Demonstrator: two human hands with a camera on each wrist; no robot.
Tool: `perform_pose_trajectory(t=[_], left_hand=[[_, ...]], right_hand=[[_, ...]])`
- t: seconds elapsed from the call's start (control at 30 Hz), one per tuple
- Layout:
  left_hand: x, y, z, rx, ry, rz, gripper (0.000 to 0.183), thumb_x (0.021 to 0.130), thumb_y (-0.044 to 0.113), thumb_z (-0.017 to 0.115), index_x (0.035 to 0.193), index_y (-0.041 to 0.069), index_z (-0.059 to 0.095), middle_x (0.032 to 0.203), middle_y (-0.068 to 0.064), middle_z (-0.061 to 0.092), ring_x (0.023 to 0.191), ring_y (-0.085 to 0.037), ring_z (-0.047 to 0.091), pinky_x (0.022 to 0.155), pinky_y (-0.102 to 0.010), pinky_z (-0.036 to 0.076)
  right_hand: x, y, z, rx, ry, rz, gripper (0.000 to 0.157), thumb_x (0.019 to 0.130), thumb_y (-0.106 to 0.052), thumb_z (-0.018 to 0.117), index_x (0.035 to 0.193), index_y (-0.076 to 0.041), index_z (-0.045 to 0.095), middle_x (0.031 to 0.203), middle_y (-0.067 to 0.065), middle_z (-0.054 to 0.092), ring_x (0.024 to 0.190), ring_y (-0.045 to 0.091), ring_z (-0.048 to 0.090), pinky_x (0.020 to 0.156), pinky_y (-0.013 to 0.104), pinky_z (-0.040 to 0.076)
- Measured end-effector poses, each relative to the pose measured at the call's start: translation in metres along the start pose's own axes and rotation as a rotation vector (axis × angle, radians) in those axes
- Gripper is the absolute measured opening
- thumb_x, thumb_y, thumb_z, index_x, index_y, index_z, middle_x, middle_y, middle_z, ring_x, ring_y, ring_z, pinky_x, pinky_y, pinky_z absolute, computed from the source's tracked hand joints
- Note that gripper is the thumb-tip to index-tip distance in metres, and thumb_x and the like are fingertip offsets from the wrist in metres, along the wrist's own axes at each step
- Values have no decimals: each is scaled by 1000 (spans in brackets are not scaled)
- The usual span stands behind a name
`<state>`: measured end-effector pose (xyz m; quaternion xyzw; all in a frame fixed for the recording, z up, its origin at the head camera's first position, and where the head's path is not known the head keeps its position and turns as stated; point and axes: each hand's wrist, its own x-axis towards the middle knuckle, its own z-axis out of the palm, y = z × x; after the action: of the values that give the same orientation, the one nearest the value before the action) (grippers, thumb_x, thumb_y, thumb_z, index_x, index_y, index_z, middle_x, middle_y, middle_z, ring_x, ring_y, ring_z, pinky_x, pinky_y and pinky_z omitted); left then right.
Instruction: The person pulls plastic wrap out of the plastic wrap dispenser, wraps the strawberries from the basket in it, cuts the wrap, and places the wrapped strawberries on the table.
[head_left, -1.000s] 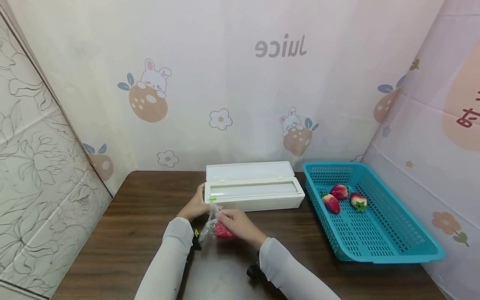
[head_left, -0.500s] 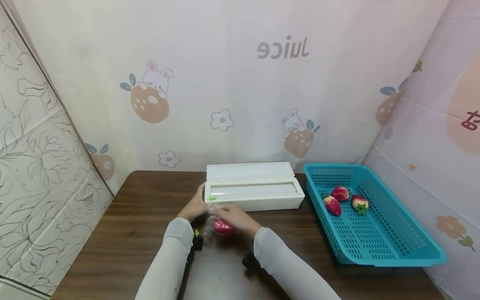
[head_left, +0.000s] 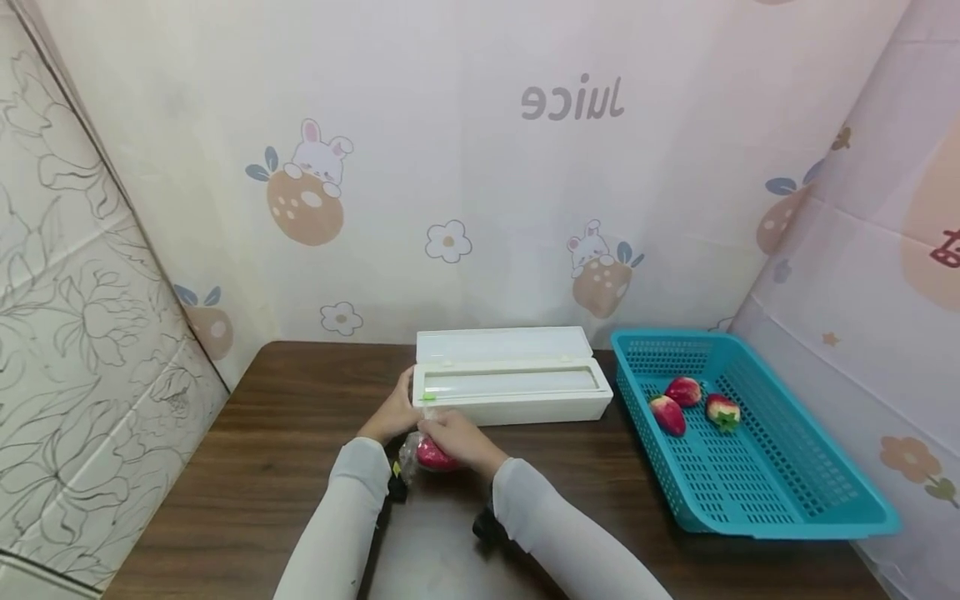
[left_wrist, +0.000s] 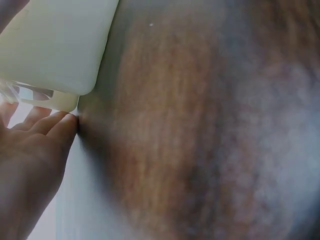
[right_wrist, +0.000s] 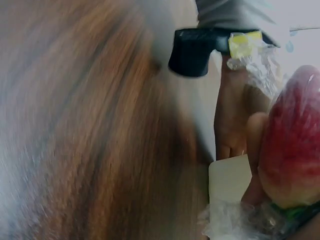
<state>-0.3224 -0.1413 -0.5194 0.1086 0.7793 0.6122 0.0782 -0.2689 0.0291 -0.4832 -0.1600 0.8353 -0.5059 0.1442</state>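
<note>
My left hand (head_left: pixel 393 414) grips the left end of a white cling film dispenser (head_left: pixel 517 410); its thumb and fingers lie on opposite sides of that end in the left wrist view. The dispenser's lid (head_left: pixel 504 342) stands raised. My right hand (head_left: pixel 461 439) holds a red strawberry (head_left: pixel 435 454) in front of the dispenser's left corner. Clear cling film (right_wrist: pixel 265 65) wraps the strawberry (right_wrist: pixel 295 140) in the right wrist view, with crumpled film bunched at both ends. Green shows at the fruit's lower end there. Part of the strawberry is hidden behind the right hand in the head view.
A blue plastic basket (head_left: pixel 825 532) stands on the right of the brown wooden table (head_left: pixel 277 442), with 3 strawberries (head_left: pixel 682 392) inside. A patterned curtain (head_left: pixel 480 167) rises behind the table. A green tab (head_left: pixel 429 397) sits on the dispenser's left front.
My right hand, earlier lifting film up beside the strawberry, has passed over the fruit and now curls on it slightly further left. The left hand has stayed on the dispenser.
</note>
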Motion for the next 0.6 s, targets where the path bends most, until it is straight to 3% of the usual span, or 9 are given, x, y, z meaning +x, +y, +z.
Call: perform_pose_trajectory(t=[0.13, 0.27, 0.4, 0.6], left_hand=[[2, -3, 0, 37, 2, -12, 102, 79, 11, 77, 157, 6, 11, 150, -25, 35, 133, -39, 41, 110, -55, 33], [3, -8, 2, 69, 10, -43, 107, 77, 20, 83, 157, 9, 13, 148, -22, 38, 131, -37, 44, 110, -55, 34], [3, -10, 6, 58, 14, -28, 110, 76, 27, 88, 156, 10, 14, 146, -20, 41, 130, -35, 46, 109, -55, 35], [-3, -7, 9, 17, -7, -34, 113, 75, 27, 90, 157, 16, 13, 146, -16, 40, 127, -31, 48, 108, -52, 36]], right_hand=[[-9, -3, -2, 26, 30, -34, 37, 99, -34, 54, 88, -4, 73, 90, 3, 61, 84, 15, 54, 80, 35, 48], [-23, -3, -5, 70, 6, -17, 36, 100, -30, 55, 79, -4, 68, 76, 0, 56, 71, 12, 51, 67, 30, 46], [-36, -3, -8, 104, -22, -2, 39, 101, -31, 55, 72, -7, 63, 60, -1, 51, 57, 10, 47, 57, 27, 41], [-59, -6, -11, 47, -74, -27, 38, 102, -37, 54, 74, -11, 63, 63, -5, 51, 62, 8, 47, 63, 27, 43]])
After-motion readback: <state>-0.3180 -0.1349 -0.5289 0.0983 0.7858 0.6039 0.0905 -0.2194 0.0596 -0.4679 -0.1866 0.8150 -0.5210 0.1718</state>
